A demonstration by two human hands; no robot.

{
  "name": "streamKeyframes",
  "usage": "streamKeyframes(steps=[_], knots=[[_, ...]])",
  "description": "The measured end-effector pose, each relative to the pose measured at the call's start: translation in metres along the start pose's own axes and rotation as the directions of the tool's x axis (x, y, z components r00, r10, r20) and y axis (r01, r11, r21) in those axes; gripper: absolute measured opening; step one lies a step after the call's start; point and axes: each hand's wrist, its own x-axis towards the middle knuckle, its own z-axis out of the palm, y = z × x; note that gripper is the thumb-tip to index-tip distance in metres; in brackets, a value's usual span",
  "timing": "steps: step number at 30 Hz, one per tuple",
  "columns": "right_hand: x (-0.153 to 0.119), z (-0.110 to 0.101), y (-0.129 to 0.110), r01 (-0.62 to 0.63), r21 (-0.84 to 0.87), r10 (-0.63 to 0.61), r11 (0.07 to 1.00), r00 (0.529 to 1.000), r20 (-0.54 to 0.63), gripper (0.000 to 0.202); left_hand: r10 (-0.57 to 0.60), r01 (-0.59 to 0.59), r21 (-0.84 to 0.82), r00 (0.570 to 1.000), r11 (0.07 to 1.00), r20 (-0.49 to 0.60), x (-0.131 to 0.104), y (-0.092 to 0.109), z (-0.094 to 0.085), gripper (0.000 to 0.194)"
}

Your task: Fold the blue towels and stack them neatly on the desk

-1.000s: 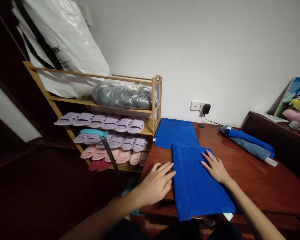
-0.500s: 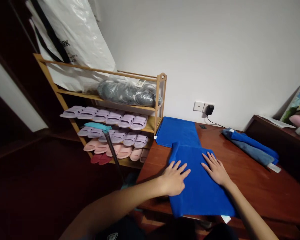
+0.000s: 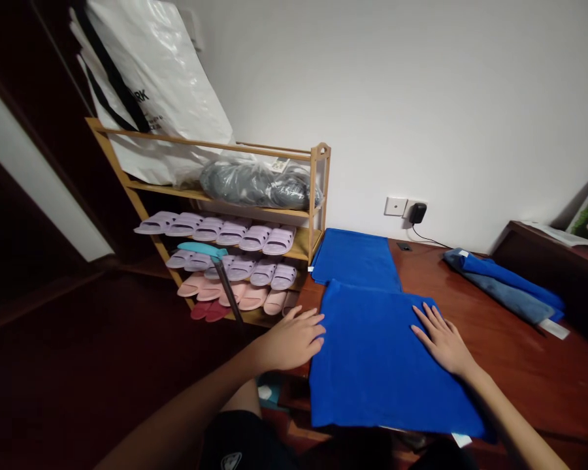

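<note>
A blue cloth (image 3: pixel 372 365) lies spread flat on the wooden table, its near edge reaching the table's front edge and a white tag showing at the lower right. At its left edge rests my left hand (image 3: pixel 291 339), fingers extended and the tips touching the fabric. My right hand (image 3: pixel 441 339) lies flat on the cloth's right side with its fingers spread. Neither hand grips anything. Behind, partly under the spread cloth's far edge, is another flat blue cloth (image 3: pixel 360 258).
Folded blue and grey-blue cloths (image 3: pixel 504 284) lie on the table's (image 3: pixel 534 372) right. A slipper rack (image 3: pixel 318 183) stands at the left, with a teal-topped handle (image 3: pixel 203 250) before it. A black plug (image 3: pixel 418 212) sits in the wall socket, its cord running behind the table.
My left hand has slid left from the middle of the cloth to its left edge. The cloth's left side now lies wider and flatter. The view has shifted slightly.
</note>
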Motion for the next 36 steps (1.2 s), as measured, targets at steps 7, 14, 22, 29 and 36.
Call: streamKeyframes(steps=[7,14,22,29,36], knots=[[-0.028,-0.003,0.033,-0.03,-0.016,0.03,0.999,0.999,-0.01,0.066,0.003,0.006,0.036,0.974,0.999,-0.228,0.058,0.012,0.016,0.044],[-0.04,-0.014,0.058,-0.083,0.131,0.081,0.988,0.996,0.024,0.064,0.177,-0.177,-0.007,0.984,0.984,0.027,0.097,0.001,0.044,0.061],[0.023,-0.03,0.099,-0.277,0.329,0.309,0.903,0.95,-0.049,0.055,-0.071,0.056,-0.059,0.956,0.997,-0.285,0.128,-0.004,0.04,0.03],[0.05,-0.033,0.11,-0.306,0.475,0.309,0.825,0.948,0.074,0.034,-0.167,0.115,-0.238,0.963,0.964,-0.209,0.164,-0.031,0.045,0.007],[0.043,-0.04,0.115,-0.309,0.643,0.335,0.701,0.938,0.086,0.046,-0.121,0.044,-0.463,0.983,0.885,-0.139,0.17,-0.047,0.038,0.008]])
